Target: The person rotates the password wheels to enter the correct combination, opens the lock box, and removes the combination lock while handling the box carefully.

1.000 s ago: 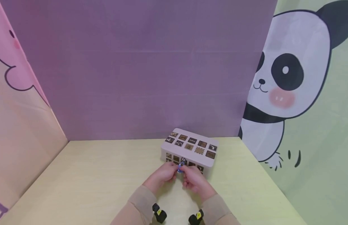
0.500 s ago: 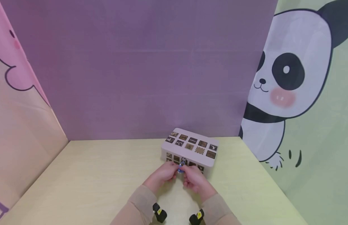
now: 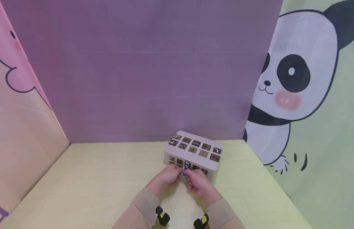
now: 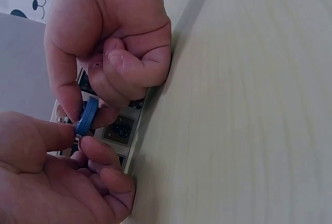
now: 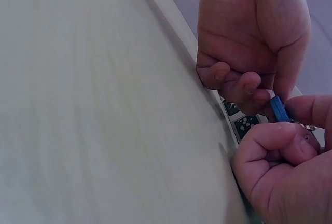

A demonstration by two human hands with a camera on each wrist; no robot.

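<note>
A white rectangular tin box [image 3: 195, 149] with rows of small dark printed squares stands on the table, its lid down. At the metal latch [image 3: 187, 163] on its front hangs a small blue padlock [image 3: 184, 174]. My left hand [image 3: 169, 174] pinches the padlock's left edge between thumb and index finger. From the other side my right hand [image 3: 199, 181] pinches it too, its other fingers curled in. In the left wrist view the padlock [image 4: 87, 116] sits between both hands' fingertips. The fingers partly cover the padlock [image 5: 280, 110] in the right wrist view.
The pale wooden table [image 3: 108, 178] extends left and right of the box. Behind the box rises a purple backdrop [image 3: 151, 79]. A panda-printed panel [image 3: 317, 143] borders the right side, and a pink-and-cream panel [image 3: 19, 143] the left.
Both hands keep their pinch on the padlock. The padlock and my right hand have shifted very slightly to the right; the box stays in place.
</note>
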